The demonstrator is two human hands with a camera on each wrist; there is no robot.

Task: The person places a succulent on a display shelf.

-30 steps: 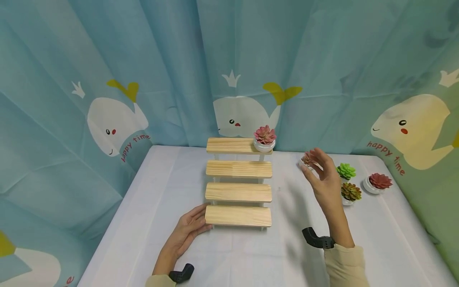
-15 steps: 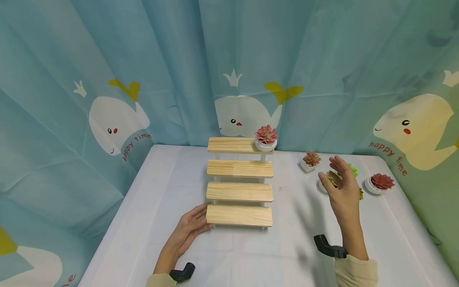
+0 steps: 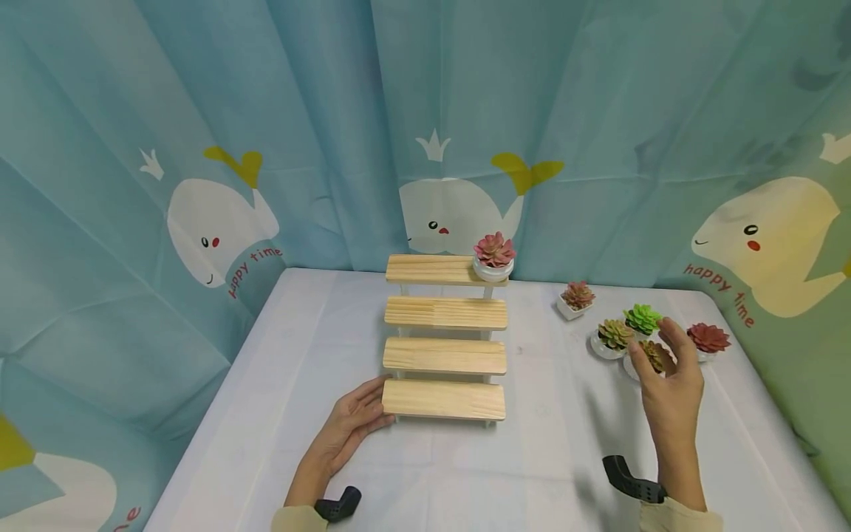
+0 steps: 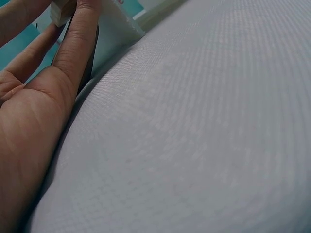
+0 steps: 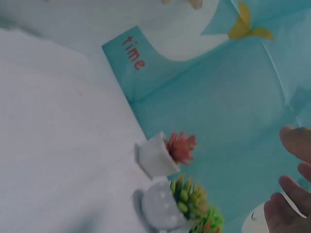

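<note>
Touching the left end of the lowest board [image 3: 444,400] with nearly straight fingers, the left hand [image 3: 349,421] rests beside a four-step wooden shelf [image 3: 444,356]. The shelf stands to that hand's right, boards running lengthwise left to right, steps rising away from the person. The right hand [image 3: 673,384] makes a wide curve, thumb and fingers apart, by a brownish-green plant [image 3: 651,356], leaves upward; contact is unclear. Left of its thumb sits an olive plant [image 3: 614,335]; just right of its fingers, a red plant [image 3: 708,338].
</note>
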